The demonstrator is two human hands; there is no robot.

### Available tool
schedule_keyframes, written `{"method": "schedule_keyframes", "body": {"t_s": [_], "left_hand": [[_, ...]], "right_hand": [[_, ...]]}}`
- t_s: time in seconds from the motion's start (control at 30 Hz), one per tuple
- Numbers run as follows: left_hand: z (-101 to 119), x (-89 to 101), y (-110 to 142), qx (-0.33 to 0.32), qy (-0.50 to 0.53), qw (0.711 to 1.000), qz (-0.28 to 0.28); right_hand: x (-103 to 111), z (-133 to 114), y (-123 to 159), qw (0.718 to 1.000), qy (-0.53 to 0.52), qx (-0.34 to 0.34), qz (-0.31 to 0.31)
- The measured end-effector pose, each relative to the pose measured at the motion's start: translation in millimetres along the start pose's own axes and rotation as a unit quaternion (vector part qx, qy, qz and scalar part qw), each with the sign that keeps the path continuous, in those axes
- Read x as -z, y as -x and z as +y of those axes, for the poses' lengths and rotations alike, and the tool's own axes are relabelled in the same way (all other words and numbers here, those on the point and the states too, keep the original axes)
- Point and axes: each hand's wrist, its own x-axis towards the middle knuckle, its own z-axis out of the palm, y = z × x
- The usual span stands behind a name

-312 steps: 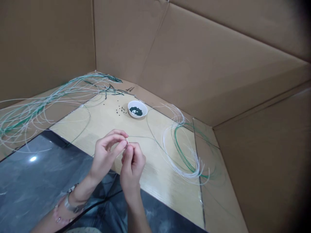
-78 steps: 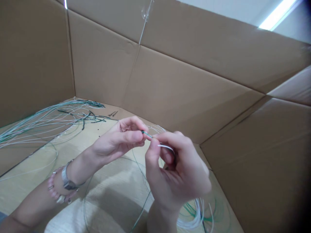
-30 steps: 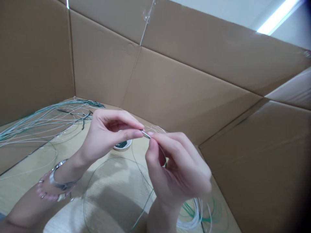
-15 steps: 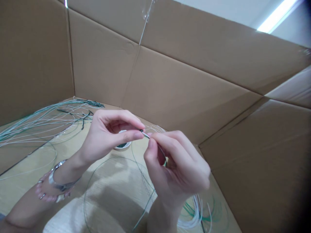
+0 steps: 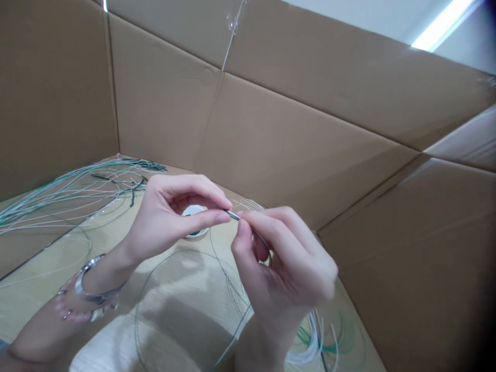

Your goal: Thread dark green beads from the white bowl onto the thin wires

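My left hand [image 5: 163,219] is closed in a pinch, thumb and index fingertips meeting at the tip of a thin wire [image 5: 233,215]. Close beside it, my right hand [image 5: 284,258] grips the same wire between thumb and forefinger. A short shiny length spans the gap between the two pinches, and a dark loop of it curves down inside my right palm. Whether a small piece sits between my left fingertips is hidden. Just behind my left thumb stands a small white bowl [image 5: 197,209] with dark bits inside, partly covered by the hand.
Long green and white wires [image 5: 70,181] with dark ends spread along the left. A coil of white and green strands [image 5: 306,351] lies by my right wrist. One thin green wire [image 5: 136,310] loops over the table. Cardboard walls [image 5: 302,134] rise behind and at both sides.
Both hands stay pinched together almost in place; my right hand has shifted slightly right. The dark speck at my left fingertips no longer shows, and more of the white bowl is visible.
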Motion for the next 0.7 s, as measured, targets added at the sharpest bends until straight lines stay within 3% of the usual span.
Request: {"method": "schedule_keyframes", "body": {"t_s": [0.13,0.33,0.57,0.7], "left_hand": [[0.1,1.4,0.4,-0.008,-0.04,0.999,-0.034],[-3.3,1.8,1.4,-0.03,-0.108,0.993,0.029],[-4.4,1.6,0.5,-0.059,-0.187,0.98,-0.02],[-6.7,2.4,0.1,-0.055,-0.226,0.973,-0.01]], "right_hand": [[4.5,-1.4,1.0,0.999,0.02,0.005,-0.031],[0.8,5.2,-1.0,0.998,-0.017,-0.021,-0.05],[-6.1,13.2,0.6,0.988,-0.113,-0.074,-0.076],[-6.3,13.6,0.9,0.984,-0.108,-0.095,-0.102]]}}
